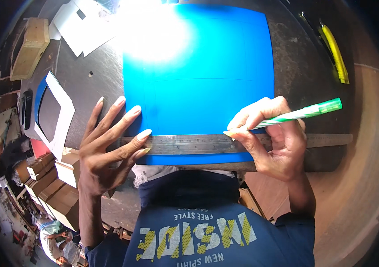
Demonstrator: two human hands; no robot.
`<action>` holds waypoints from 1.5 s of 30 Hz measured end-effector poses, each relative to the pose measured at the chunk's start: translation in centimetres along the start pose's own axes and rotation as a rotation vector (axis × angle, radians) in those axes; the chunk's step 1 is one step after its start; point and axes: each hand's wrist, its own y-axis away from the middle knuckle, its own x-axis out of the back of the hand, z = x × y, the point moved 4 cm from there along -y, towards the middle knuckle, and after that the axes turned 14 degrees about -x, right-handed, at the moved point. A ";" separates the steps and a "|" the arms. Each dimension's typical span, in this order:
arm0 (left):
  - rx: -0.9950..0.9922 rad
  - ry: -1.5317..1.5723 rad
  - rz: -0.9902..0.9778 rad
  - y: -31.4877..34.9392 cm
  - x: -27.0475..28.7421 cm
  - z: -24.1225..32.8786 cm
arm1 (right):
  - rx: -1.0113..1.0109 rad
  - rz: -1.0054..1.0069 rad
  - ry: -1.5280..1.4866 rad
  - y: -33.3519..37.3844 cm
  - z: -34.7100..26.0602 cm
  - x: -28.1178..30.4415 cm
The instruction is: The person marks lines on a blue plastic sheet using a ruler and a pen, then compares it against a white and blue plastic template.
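A bright blue sheet (207, 102) lies on the dark table, with faint thin lines across it. Along its near edge rests a long metal ruler (189, 144), running past the sheet on the right. My left hand (109, 147) is open, fingers spread, its thumb and fingertips pressing the ruler's left end and the sheet's left edge. In my right hand (278, 138) is a green-and-white striped pen (300, 113), pinched near its tip. The tip is at the ruler's far edge, mostly hidden by my fingers.
A yellow utility knife (334, 53) lies at the far right of the table (300, 58). White cut pieces (82, 26) lie at the far left, near a wooden block (30, 49). A white frame-shaped cutout (65, 107) sits at the left edge. Cardboard boxes (58, 198) stand below; another person (54, 240) is beyond.
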 end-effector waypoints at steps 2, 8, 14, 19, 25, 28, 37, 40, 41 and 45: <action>-0.011 -0.006 -0.008 -0.1 -0.1 0.0 | 0.067 0.011 0.104 0.1 -0.4 0.0; -0.015 0.003 0.002 -0.4 -0.1 -0.1 | 0.100 0.024 0.318 0.1 -1.9 -0.2; 0.095 -0.107 0.205 1.1 3.2 2.1 | 0.121 0.218 -0.145 0.8 -2.3 5.9; 0.788 -0.319 1.174 10.9 4.6 -2.9 | -0.206 0.241 0.804 7.2 -2.3 11.5; 0.986 0.636 1.309 16.8 3.9 -5.5 | -0.205 0.169 0.877 6.7 -0.8 11.6; 0.899 0.724 1.360 15.6 3.4 -4.3 | -0.100 0.173 0.946 7.2 -0.4 12.5; 0.985 0.914 1.057 9.0 -3.7 5.9 | -0.168 0.242 0.523 10.4 1.7 17.7; 1.042 0.963 0.986 10.6 -5.3 5.3 | -0.093 0.169 0.611 8.8 0.9 16.1; 1.093 1.081 1.102 11.4 -6.1 4.8 | -0.050 0.117 0.670 7.9 0.6 15.3; 1.030 1.067 1.484 11.7 -3.2 2.3 | 0.212 0.077 0.690 5.7 2.2 13.3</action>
